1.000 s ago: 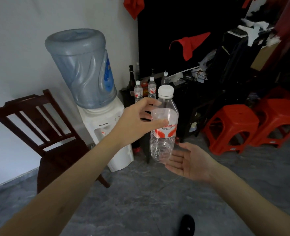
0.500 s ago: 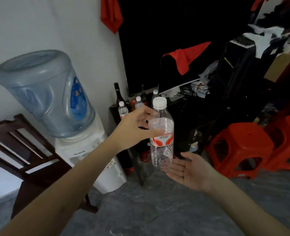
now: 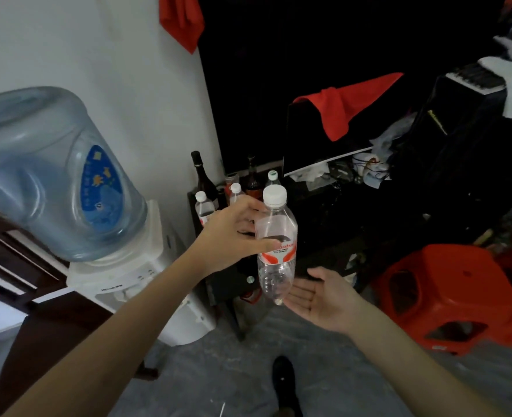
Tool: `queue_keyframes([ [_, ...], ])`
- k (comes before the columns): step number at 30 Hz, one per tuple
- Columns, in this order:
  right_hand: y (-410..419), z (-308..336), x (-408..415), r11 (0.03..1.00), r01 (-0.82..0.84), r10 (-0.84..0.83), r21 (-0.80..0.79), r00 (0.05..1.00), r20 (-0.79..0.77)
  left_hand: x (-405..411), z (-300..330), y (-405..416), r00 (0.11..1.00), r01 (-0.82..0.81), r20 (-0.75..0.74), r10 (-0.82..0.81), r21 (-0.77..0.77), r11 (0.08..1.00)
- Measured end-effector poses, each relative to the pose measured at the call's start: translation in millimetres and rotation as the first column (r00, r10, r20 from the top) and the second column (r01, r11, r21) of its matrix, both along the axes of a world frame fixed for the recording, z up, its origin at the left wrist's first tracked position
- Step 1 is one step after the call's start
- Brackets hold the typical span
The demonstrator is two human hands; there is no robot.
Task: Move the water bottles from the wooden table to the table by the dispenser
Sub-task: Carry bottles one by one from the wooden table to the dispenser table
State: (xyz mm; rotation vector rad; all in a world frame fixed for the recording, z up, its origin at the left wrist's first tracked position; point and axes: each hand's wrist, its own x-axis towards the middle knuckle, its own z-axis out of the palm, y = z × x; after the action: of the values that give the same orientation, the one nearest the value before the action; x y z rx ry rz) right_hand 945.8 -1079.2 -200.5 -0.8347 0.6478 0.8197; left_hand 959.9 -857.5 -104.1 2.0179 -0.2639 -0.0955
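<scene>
**Head view: bottle held upright in front of the dispenser-side table**

Head camera looks down on two bare arms over a grey floor. The left hand (image 3: 233, 233) grasps a clear water bottle (image 3: 276, 251) with a white cap and a red-and-white label, thumb across the label and fingers curled round the far side; the bottle stands upright in the air. The right hand (image 3: 321, 296) lies palm up with its fingers straight and released, fingertips just beside the bottle's base.

Behind the bottle stands a small dark table (image 3: 218, 281), just beside the white water dispenser (image 3: 134, 284) with its blue jug (image 3: 53, 176). Near the table's back edge stand three capped water bottles (image 3: 204, 207) and some dark glass bottles (image 3: 201, 176). A red plastic stool (image 3: 447, 296) sits on the right, and a dark wooden chair (image 3: 14, 266) stands at the left.
</scene>
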Motion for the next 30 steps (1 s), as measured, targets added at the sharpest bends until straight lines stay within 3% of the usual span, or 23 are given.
queue_keyframes([
  [7,4,-14,101,0.999,0.013,-0.014,-0.044,0.999,-0.035,88,-19,-6,0.999,-0.008,-0.034,0.005,-0.086,0.996],
  [16,-27,-38,222,0.992,0.037,-0.052,-0.124,0.992,-0.119,211,-59,-23,0.999,0.019,-0.042,-0.019,-0.015,1.000],
  [30,-10,-128,295,0.968,-0.186,0.136,-0.169,0.952,-0.273,235,-149,-28,0.977,-0.101,-0.177,0.122,0.124,0.987],
])
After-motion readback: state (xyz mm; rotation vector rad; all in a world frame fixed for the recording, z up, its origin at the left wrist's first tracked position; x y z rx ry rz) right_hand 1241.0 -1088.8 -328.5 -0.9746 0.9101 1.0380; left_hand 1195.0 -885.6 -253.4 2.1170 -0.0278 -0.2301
